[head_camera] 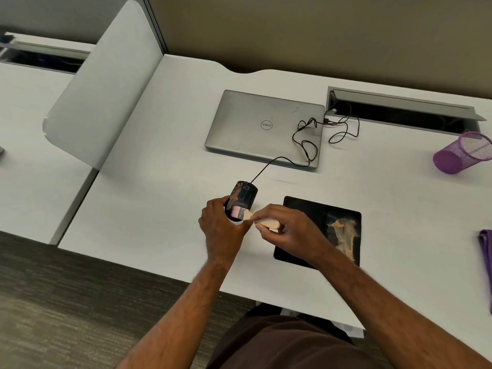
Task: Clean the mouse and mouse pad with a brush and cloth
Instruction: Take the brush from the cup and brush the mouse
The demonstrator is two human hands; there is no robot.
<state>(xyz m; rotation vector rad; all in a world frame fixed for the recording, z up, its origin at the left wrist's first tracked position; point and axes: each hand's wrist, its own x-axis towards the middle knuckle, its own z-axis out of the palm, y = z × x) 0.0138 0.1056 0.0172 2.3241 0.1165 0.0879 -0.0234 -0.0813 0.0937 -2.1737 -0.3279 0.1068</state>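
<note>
Left hand [222, 225] wraps around smooth black dusty mouse [242, 195], right hand [287, 230] pinches wooden brush [255, 218], soft pink bristles on mouse, flat black mouse pad [306, 209] with sandy powder [344, 233] to the right

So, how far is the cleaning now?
Nothing looks finished. In hand: the left hand holds the mouse, still showing tan dust, while the right hand brushes it with the brush. Left: the mouse pad still carries a tan dust patch, and the purple cloth lies untouched at the desk's right edge.
</note>
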